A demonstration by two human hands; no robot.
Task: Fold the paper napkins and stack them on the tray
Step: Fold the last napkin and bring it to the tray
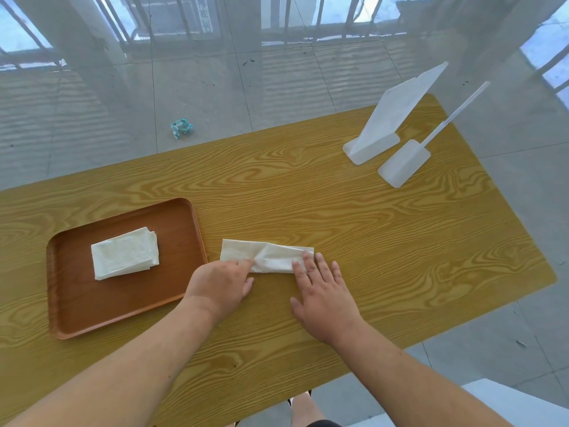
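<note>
A wood-grain table (338, 211) is set on grey floor tiles (215, 87). A long, creased napkin (268, 257) is pressed flat beside the tray (123, 303) by the left hand (220, 283), fingers apparently pinching, and the right hand (323, 294), fingers spread. A folded stack (124, 252) is kept on the tray.

Soft, even daylight fills the scene, entering through the sheer curtain (277, 41) and barred windows at the top, where the panes wash out to pale blue-white; the wooden table (338, 211) is brightly and evenly lit, with no hard glare; shadows are faint and diffuse, a thin one under the left hand (220, 285) and right hand (323, 298); the wide-angle lens bows the table's edges and stretches the forearms at the lower corners; focus is crisp at centre, softer toward the margins; the floor tiles (200, 94) look hazy and rippled through the curtain.
</note>
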